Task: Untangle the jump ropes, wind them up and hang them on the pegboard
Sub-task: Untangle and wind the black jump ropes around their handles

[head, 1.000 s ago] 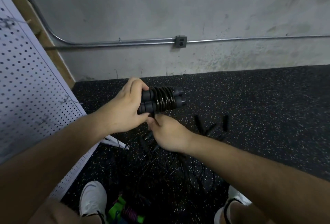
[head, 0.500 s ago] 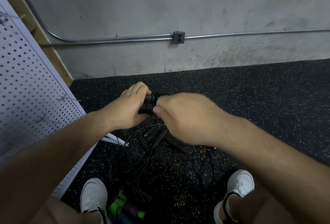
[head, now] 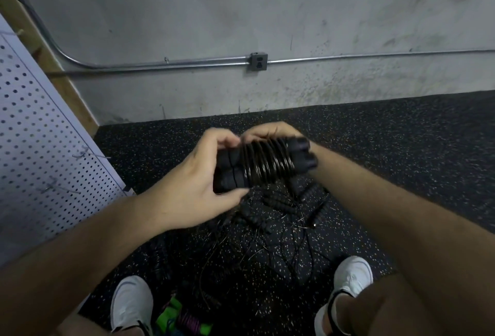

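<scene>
At your feet the white shoes (head: 131, 303) stand on either side of a green and purple rope (head: 182, 319), which lies untouched. Just beyond it the black tangle (head: 267, 228) of thin cords and ribbed grips spreads over the speckled floor (head: 401, 148), so more ropes wait to be sorted.

Above the tangle, your left grip (head: 198, 183) wraps the near end of the two black handles (head: 302, 148), thumb beneath and fingers over the top, holding the jump rope (head: 265, 164) clear of the floor. A second ago your right grip (head: 273, 130) sat under the bundle. Half a second ago it swept across the top. Now it has come round to the far side, its fingers (head: 254, 134) curled over the top of the coil, close to your left fingertips. That reads as one more turn laid on.

The coil hides whether those fingers pinch the loose end. The turns cover the middle of the handles and leave only the far caps bare, so winding looks nearly done. The tail probably still needs tucking, or the turns may spring loose.

The pegboard (head: 40, 148) leans at your left, well apart from the bundle, and the wire hooks (head: 91, 156) that show carry nothing. Behind everything runs the concrete wall with its metal pipe (head: 160, 63) and outlet box (head: 258, 61).
</scene>
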